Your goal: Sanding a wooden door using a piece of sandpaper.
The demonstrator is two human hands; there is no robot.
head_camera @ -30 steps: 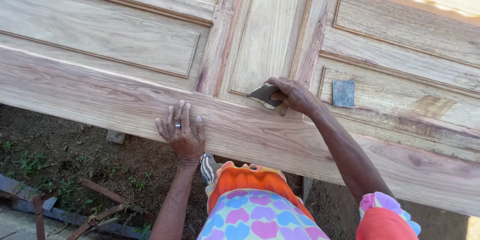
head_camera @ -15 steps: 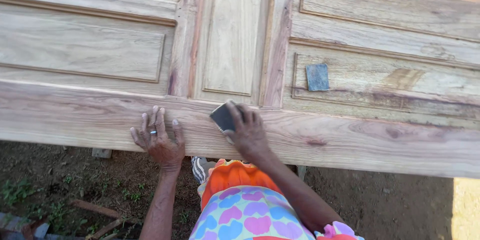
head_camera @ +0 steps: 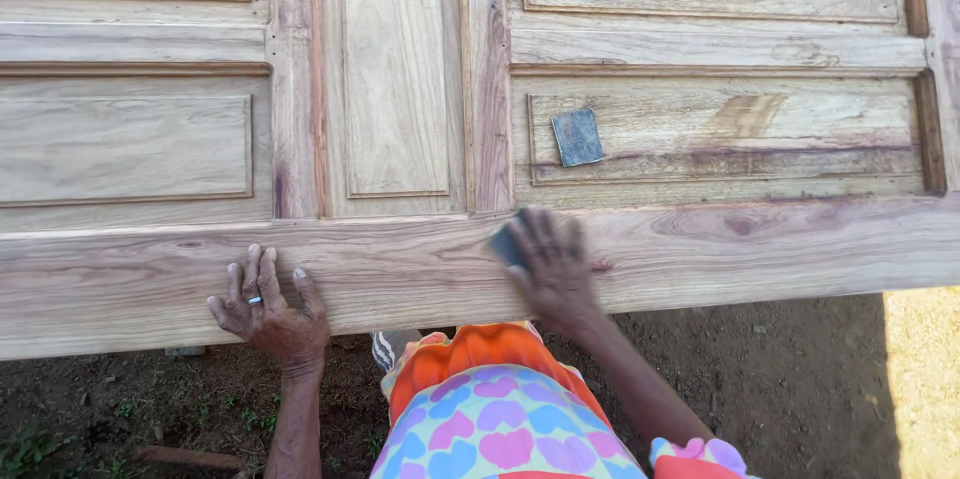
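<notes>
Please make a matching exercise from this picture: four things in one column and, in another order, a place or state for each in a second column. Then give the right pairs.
Things:
1. left hand
2. right hand
3. loose sandpaper piece
4. wooden door

Places or states:
A. lies alone on a recessed panel
B. rests flat on the bottom rail, ring on one finger
C. lies flat above bare soil
D. presses a dark sandpaper piece on the rail, blurred

Pairs: 1-B, 2-D, 3-A, 4-C

My single head-worn camera looks steeply down, close over a panelled wooden door (head_camera: 700, 249) — bare dirt ground (head_camera: 800, 389) along the bottom edge.
</notes>
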